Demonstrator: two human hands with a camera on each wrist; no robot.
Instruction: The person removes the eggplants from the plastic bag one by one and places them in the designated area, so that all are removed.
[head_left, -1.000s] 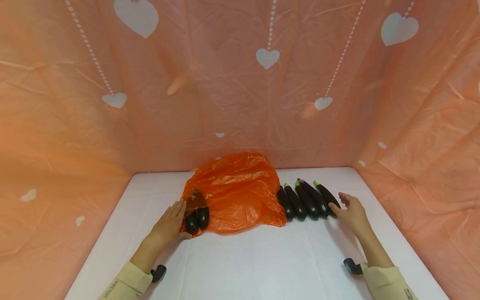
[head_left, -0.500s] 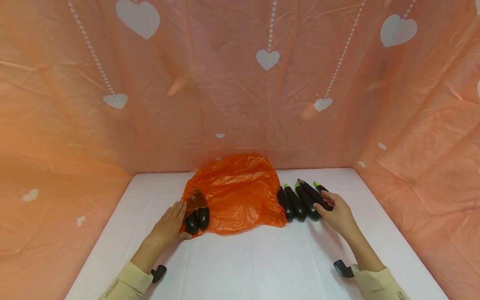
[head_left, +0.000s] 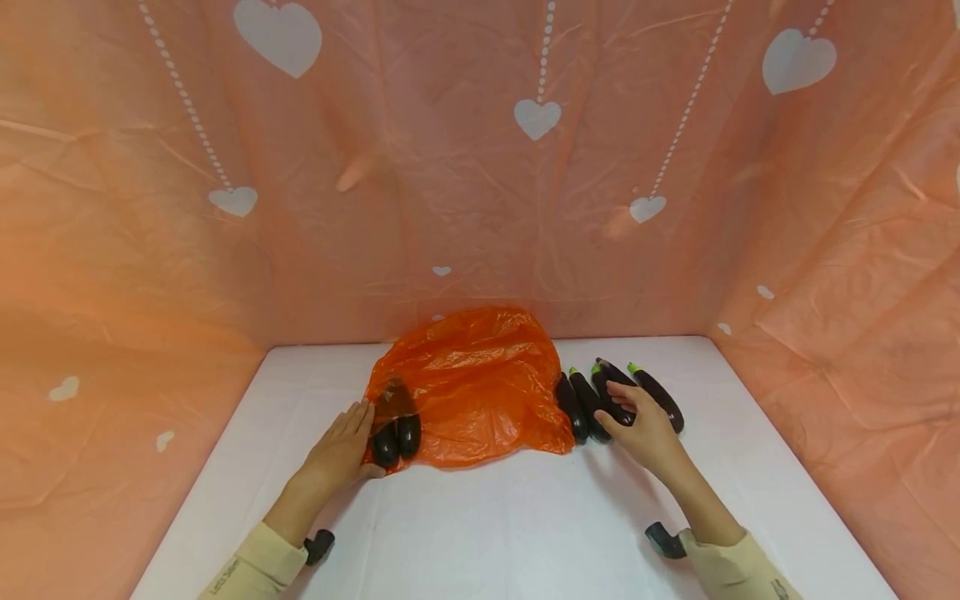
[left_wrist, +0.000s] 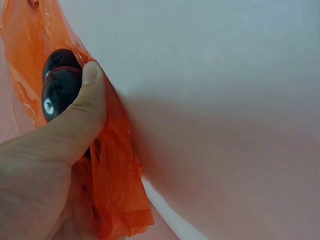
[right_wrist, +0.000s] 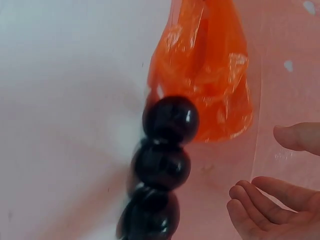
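Observation:
My left hand (head_left: pixel 341 446) rests with straight fingers against the left side of an orange plastic bag (head_left: pixel 472 383). Its thumb (left_wrist: pixel 92 95) lies over the bag's edge, beside two dark eggplants (head_left: pixel 408 435) partly inside the bag. To the right of the bag, several eggplants (head_left: pixel 588 404) with green stem ends lie in a slanting row. Over the right part of this row hovers my right hand (head_left: pixel 641 425), thumb and fingers spread apart with nothing between them. In the right wrist view, the rounded eggplant ends (right_wrist: pixel 171 120) line up beside the bag.
The white table (head_left: pixel 502 525) is enclosed by orange sheeting (head_left: pixel 480 183) printed with white hearts at the back and both sides. A dark wrist device (head_left: pixel 665 540) shows beside the right sleeve, and another (head_left: pixel 320 547) beside the left.
My right hand has moved left along the eggplant row, from the rightmost eggplant to the middle, uncovering the right end. The left hand and the bag have stayed in place.

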